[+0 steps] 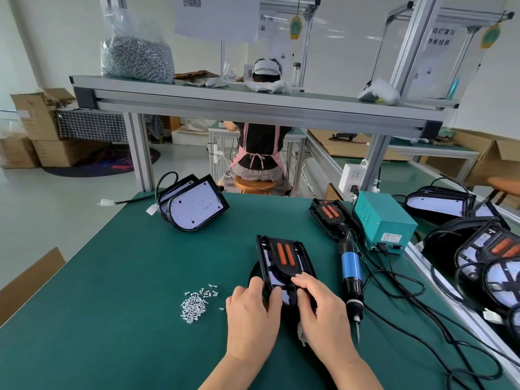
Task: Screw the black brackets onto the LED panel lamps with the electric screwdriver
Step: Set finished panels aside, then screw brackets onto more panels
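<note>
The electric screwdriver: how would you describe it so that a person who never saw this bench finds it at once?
Start at the green table and find the lamp being held. Just right of the right hand, the electric screwdriver lies flat, bit toward the person. Unlike the black cables and teal box around it, it has a blue band.

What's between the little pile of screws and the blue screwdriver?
The LED panel lamp with its black bracket, held by the left hand and right hand; the head view shows it.
</note>
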The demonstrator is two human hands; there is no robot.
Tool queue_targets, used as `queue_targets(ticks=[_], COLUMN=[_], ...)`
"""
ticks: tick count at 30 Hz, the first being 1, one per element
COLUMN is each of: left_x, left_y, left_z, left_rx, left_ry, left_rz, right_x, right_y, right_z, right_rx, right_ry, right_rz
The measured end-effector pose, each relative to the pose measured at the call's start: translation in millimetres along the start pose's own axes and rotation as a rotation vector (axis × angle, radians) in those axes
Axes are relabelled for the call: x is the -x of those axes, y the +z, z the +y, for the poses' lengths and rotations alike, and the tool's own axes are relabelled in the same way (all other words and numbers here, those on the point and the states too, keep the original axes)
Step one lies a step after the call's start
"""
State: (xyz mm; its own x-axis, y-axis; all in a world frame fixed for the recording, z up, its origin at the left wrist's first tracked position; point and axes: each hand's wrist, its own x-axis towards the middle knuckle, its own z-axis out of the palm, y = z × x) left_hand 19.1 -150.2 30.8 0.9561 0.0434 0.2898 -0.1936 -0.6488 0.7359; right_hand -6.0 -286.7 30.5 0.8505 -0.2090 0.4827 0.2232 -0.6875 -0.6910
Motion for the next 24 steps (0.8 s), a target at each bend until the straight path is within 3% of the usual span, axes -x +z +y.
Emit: queue_targets(ticks=[4, 10, 15, 20, 24], left_x=[2, 1, -5, -33, -34], left_y=[-2, -3, -28, -79, -83], left_z=[2, 2, -17, -52, -54], left_rx=[0.034, 0.034, -0.109, -0.383, -0.443], left_ry=[0.025, -0.001, 0.056, 0.047, 0.111], left_rz=[0.009, 0.001, 0.090, -0.192, -0.272], right_x=[0, 0, 7, 18, 17], right_y=[2, 0, 2, 2, 3], right_z=[-1, 1, 1, -3, -7], right_rx=[0.038, 0.009, 0.074, 0.117, 0.105], right_ry=[-0.042, 0.060, 0.040, 0.042, 0.005], right_rz=[0.030, -0.124, -0.093, -0.038, 0.043])
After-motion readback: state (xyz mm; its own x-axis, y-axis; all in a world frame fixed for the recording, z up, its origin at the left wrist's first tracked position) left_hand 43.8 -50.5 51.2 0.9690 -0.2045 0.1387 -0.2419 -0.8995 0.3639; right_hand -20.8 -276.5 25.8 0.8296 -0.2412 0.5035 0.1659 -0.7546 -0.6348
